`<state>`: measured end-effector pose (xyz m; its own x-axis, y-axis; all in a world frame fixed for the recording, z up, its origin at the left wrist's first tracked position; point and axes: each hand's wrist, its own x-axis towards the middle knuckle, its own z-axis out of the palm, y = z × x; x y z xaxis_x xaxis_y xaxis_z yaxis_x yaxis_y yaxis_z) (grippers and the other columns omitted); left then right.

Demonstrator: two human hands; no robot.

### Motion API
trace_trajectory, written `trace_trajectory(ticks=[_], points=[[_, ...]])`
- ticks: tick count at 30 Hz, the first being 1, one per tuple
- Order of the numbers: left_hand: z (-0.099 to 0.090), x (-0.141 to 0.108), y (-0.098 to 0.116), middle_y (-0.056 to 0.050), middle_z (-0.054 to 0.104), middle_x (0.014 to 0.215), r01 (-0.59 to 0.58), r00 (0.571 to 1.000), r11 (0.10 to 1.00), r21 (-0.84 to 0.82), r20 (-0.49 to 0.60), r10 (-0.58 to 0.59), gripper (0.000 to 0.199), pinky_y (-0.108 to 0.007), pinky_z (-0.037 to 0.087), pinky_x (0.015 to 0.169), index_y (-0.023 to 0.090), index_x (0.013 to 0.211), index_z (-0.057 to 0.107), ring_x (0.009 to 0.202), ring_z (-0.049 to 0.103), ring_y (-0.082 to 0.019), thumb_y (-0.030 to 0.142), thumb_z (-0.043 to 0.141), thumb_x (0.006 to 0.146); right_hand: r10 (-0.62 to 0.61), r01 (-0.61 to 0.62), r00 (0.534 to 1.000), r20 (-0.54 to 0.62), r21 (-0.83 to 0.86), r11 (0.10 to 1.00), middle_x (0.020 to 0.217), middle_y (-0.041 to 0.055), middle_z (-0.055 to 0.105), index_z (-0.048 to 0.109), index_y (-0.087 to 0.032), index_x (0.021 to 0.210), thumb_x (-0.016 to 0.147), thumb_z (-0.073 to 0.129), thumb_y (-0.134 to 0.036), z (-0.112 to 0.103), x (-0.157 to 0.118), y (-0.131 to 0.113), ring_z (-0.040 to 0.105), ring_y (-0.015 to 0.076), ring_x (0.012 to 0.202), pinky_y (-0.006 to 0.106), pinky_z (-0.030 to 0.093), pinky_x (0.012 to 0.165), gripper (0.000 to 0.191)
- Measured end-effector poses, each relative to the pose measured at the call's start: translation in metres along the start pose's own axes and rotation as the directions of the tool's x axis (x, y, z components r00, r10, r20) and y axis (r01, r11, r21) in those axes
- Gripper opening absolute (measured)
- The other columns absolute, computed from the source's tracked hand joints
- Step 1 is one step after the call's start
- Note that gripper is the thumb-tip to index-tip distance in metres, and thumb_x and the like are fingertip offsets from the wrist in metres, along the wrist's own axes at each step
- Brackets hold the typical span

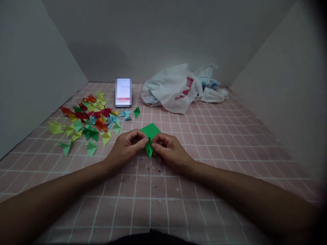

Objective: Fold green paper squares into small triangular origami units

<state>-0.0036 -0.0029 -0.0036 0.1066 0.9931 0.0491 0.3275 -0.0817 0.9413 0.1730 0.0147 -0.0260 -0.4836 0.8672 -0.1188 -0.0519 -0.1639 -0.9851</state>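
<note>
A partly folded piece of green paper (151, 130) is held between my two hands near the middle of the view. My left hand (130, 144) pinches its left side with thumb and forefinger. On the right side, my right hand (170, 151) grips the paper the same way. The paper's far part is a flat corner pointing away from me; its near part narrows to a point with small openings between the folds. Some fingers of both hands are curled out of sight.
Many folded paper pieces (101, 125) in several colours lie at the left. A bright-screened phone (123, 92) stands behind. White plastic bags (176, 88) sit near the back wall. Small scraps dot the pink checked cloth (150, 211). Walls rise at both sides.
</note>
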Motion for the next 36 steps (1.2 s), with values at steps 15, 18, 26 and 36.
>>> trace_trajectory(ticks=[15, 18, 26, 36], points=[[0.002, 0.000, -0.007, -0.001, 0.067, 0.085, -0.097, 0.993, 0.992, -0.083, 0.060, 0.102, 0.012, -0.029, 0.054, 0.078, 0.019, 0.090, 0.063, 0.080, 0.066, -0.015, 0.022, 0.070, 0.081, 0.034, -0.043, 0.999, 0.037, 0.306, 0.951, 0.059, -0.0051, 0.062, 0.054, -0.019, 0.076, 0.082, 0.069, -0.034, -0.004, 0.004, -0.002, 0.051, 0.0067, 0.039, 0.019, 0.038, 0.038, 0.022], [0.004, -0.002, -0.006, -0.001, 0.068, 0.080, -0.034, 0.999, 0.987, -0.155, 0.032, 0.039, 0.012, -0.028, 0.054, 0.073, 0.018, 0.086, 0.061, 0.074, 0.067, -0.015, 0.024, 0.069, 0.080, 0.008, -0.025, 0.998, 0.058, 0.305, 0.952, 0.064, -0.0039, 0.064, 0.054, -0.019, 0.080, 0.086, 0.067, -0.040, -0.004, 0.003, -0.001, 0.054, 0.0075, 0.044, 0.020, 0.041, 0.041, 0.025], [0.005, -0.003, -0.004, 0.001, 0.067, 0.076, -0.027, 1.000, 0.984, -0.178, -0.003, 0.027, 0.011, -0.025, 0.051, 0.069, 0.018, 0.083, 0.062, 0.071, 0.065, -0.013, 0.025, 0.070, 0.080, -0.069, 0.060, 0.997, 0.045, 0.186, 0.981, 0.061, -0.0056, 0.060, 0.054, -0.019, 0.081, 0.083, 0.071, -0.034, -0.002, 0.003, 0.002, 0.052, 0.0067, 0.046, 0.019, 0.042, 0.044, 0.023], [0.009, -0.007, -0.003, 0.002, 0.065, 0.078, -0.142, 0.990, 0.971, -0.194, -0.037, 0.138, 0.007, -0.025, 0.053, 0.069, 0.019, 0.085, 0.062, 0.072, 0.064, -0.013, 0.017, 0.067, 0.080, -0.065, 0.061, 0.998, 0.027, 0.130, 0.990, 0.065, -0.0060, 0.057, 0.052, -0.020, 0.078, 0.081, 0.068, -0.027, 0.002, -0.002, 0.001, 0.053, 0.0064, 0.045, 0.020, 0.041, 0.042, 0.018]])
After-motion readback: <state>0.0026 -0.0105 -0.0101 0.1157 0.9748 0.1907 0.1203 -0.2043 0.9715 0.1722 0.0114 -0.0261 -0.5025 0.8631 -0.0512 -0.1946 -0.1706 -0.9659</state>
